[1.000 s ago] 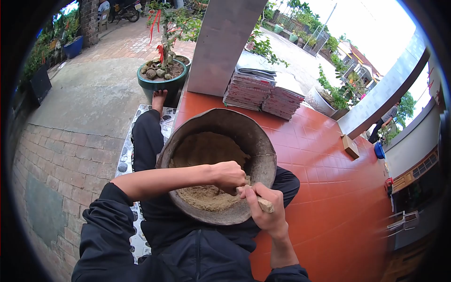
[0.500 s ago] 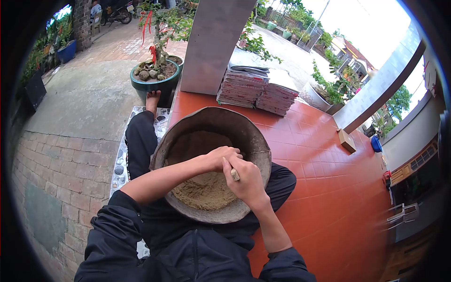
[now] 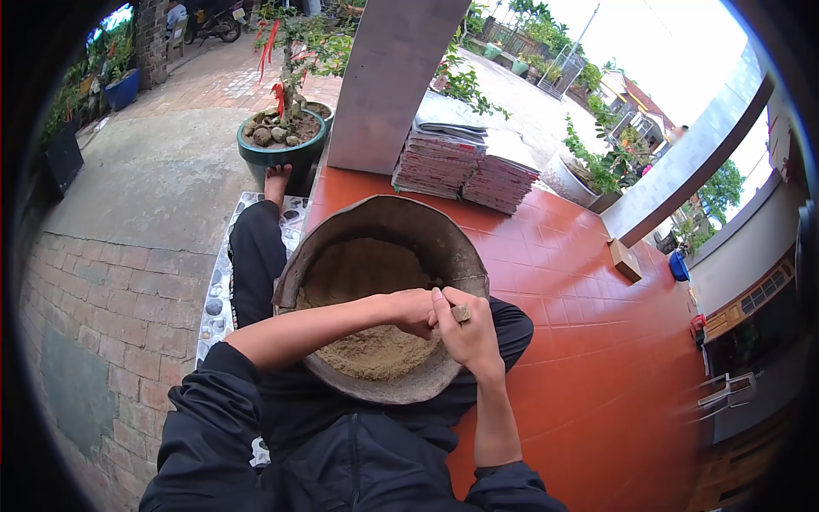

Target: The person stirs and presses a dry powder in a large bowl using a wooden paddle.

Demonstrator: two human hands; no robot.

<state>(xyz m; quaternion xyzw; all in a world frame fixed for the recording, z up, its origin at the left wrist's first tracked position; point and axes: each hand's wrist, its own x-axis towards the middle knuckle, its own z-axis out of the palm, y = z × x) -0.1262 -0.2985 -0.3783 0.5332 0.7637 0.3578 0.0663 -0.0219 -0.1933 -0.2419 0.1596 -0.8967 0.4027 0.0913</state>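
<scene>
A deep grey-brown basin (image 3: 465,256) rests in my lap, with loose tan powder (image 3: 371,363), like sand or meal, inside it. Over its right side my right hand (image 3: 473,337) is closed round a short wooden handle (image 3: 461,313), whose blunt end sticks out by the thumb. My left hand (image 3: 414,311) reaches across the basin and is closed, its knuckles against the right hand. Whatever its fingers hold is hidden, and the far end of the handle does not show.
Stacked, folded sacks (image 3: 465,158) lie on the red tiled floor (image 3: 580,358) beside a pillar (image 3: 388,77). A green plant pot (image 3: 281,158) stands past my bare foot. A small cardboard box (image 3: 624,259) sits to the right.
Both hands have shifted right and slightly down over the basin. The handle's end has turned to point more to the right.
</scene>
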